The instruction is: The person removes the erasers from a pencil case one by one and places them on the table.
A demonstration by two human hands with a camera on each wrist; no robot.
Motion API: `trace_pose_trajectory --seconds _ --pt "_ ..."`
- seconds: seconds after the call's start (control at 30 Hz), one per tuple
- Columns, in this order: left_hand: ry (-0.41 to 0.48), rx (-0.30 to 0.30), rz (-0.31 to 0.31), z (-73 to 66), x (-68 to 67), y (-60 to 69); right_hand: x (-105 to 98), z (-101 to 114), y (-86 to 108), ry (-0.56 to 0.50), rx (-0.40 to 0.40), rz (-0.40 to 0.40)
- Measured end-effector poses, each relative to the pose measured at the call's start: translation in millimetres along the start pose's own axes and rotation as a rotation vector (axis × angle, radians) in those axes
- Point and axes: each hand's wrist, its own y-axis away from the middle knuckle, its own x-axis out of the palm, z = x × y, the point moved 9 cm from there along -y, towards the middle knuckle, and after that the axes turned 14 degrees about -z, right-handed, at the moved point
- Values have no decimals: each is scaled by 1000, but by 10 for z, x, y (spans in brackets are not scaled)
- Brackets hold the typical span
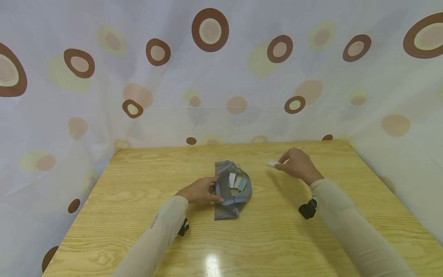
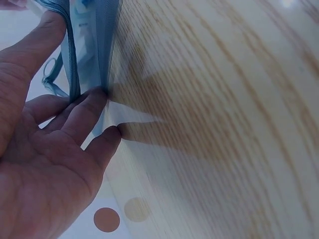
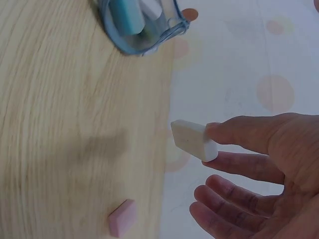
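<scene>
A grey-blue zip pouch (image 1: 225,211) with see-through sides lies on the table, its mouth spread open. Inside it are several small blocks, among them a white block (image 1: 232,180) and a light blue eraser (image 3: 126,16). My left hand (image 1: 199,191) holds the pouch's left side, thumb and fingers on its edges; the zipper edge (image 2: 73,59) runs beside the thumb. To the right of the pouch, above the table, my right hand (image 1: 298,166) pinches a white eraser (image 3: 192,139) by one end between thumb and index finger. The other right fingers are loosely bent.
A pink eraser (image 3: 122,218) lies on the table below the right hand in the right wrist view; in the head view it cannot be made out. The wooden table (image 1: 145,165) is bordered at the back and sides by a white curtain (image 1: 221,77) with brown circles.
</scene>
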Motion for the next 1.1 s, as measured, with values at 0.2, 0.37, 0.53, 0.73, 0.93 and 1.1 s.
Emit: trace_pose_trajectory --seconds 0.2,0.37,0.53,0.73,0.93,1.1 --pt "8 -6 1 8 3 4 53 -174 35 19 29 14" --pt "7 1 0 16 8 -3 110 -282 81 30 59 41" --pt "3 2 1 19 5 -2 169 -349 121 24 75 46" --pt "4 5 7 30 12 5 226 -398 147 30 63 35" --pt "16 -3 10 25 9 21 255 -451 170 39 75 38" --pt "6 -11 7 22 7 27 297 -518 183 64 106 44"
